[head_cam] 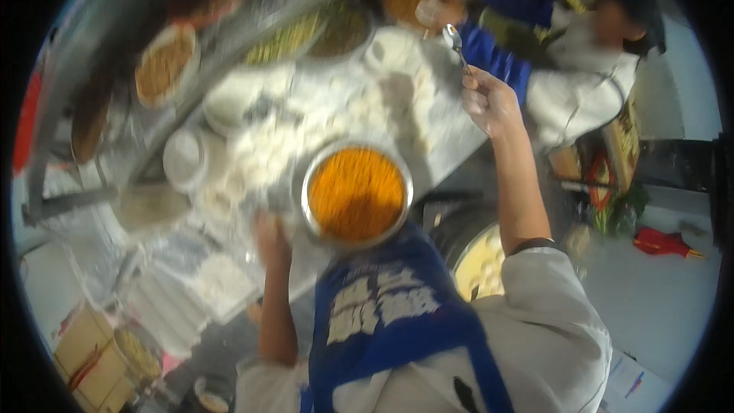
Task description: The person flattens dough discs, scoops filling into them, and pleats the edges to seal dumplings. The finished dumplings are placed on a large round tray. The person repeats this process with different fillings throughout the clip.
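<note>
My right hand [492, 102] is raised off the worktop's right edge and grips a metal spoon [455, 46] by its handle, bowl end outward. Directly before me, a round metal bowl [409, 198] holds an orange, finely shredded filling [355, 192], which looks like carrot. My left hand [272, 241] is low over the floured worktop [453, 152], left of the bowl and apart from it. Motion blur hides its fingers. Many pale dough pieces [264, 152] lie beyond the bowl, dusted with flour.
A co-worker in blue sleeves [496, 57] reaches over a bowl of brown filling [404, 0]. A metal rail [195, 89] crosses the far side, with several food containers around it. A white tub [184, 159] stands at left. Right of my apron sits a pot of yellowish contents [479, 261].
</note>
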The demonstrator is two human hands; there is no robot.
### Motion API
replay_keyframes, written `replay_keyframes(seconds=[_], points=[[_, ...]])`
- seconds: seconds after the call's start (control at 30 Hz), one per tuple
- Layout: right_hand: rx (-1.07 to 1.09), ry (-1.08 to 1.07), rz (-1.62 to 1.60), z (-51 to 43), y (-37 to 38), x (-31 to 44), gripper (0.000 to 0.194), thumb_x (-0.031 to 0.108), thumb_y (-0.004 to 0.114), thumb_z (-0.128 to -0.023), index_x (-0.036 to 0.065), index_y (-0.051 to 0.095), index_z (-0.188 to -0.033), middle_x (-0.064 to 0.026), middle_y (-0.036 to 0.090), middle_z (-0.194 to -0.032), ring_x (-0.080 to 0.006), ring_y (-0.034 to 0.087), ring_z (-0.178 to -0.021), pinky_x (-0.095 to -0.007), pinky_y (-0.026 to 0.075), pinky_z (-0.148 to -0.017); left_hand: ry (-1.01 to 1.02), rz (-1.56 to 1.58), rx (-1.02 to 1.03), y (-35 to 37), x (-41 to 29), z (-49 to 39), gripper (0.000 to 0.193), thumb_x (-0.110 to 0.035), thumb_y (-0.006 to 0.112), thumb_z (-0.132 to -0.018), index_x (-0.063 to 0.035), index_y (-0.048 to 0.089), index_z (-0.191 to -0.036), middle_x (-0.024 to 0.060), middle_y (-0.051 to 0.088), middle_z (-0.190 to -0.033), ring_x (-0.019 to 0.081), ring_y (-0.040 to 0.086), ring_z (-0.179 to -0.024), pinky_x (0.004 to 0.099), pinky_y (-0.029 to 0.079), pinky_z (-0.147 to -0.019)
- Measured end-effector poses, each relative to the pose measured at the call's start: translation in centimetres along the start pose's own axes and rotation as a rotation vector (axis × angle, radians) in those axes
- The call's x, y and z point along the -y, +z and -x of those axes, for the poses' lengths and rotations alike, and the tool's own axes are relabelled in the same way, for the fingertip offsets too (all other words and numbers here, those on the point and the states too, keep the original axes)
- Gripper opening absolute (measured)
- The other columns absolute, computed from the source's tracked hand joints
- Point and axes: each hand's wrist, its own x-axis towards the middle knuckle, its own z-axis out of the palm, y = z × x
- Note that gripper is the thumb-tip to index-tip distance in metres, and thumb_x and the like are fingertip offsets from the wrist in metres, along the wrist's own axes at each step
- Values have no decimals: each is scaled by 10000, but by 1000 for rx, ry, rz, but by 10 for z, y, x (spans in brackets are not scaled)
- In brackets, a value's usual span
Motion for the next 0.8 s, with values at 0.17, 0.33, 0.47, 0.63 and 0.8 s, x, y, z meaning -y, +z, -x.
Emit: replay_keyframes(seconds=[0.17, 0.33, 0.47, 0.63, 0.8], points=[[-178, 180, 535, 134, -16, -188, 226, 20, 597, -957, -27, 658, -1169, -10, 572, -780, -137, 501, -577, -295, 409, -498, 290, -125, 243, 21, -21, -39, 660, -197, 614, -996, 14, 418, -1590, 232, 368, -1685, 414, 285, -1586, 516, 181, -1327], [-11, -251, 1413, 174, -30, -306, 306, 114, 549, -1026, -50, 690, -1243, -341, 717, -989, -478, 739, -925, -486, 577, -840, 129, 145, 74, 7, -32, -46, 593, -162, 576, -1040, 2, 421, -1589, 196, 362, -1693, 383, 288, -1590, 502, 198, -1332], [-58, -318, 1511, 196, -32, -317, 308, 81, 579, -972, -38, 714, -1223, -322, 725, -945, -482, 728, -907, -502, 584, -835, 357, 143, 113, -9, -79, -36, 582, -145, 592, -1043, 4, 425, -1581, 198, 381, -1678, 387, 315, -1577, 497, 241, -1319], [-118, -520, 1549, 141, -5, -343, 345, 72, 617, -909, -26, 726, -1221, -304, 727, -950, -467, 720, -877, -517, 586, -840, 539, 290, 112, 16, -99, -53, 591, -115, 617, -1027, 15, 428, -1572, 216, 403, -1658, 405, 350, -1556, 500, 283, -1297], [4, -466, 1505, 162, -19, -318, 291, 66, 601, -920, -20, 741, -1160, -307, 718, -903, -468, 722, -888, -519, 588, -838, 622, 233, 242, 6, -109, -49, 624, -177, 637, -1024, 11, 427, -1580, 206, 426, -1649, 384, 353, -1561, 504, 275, -1299]])
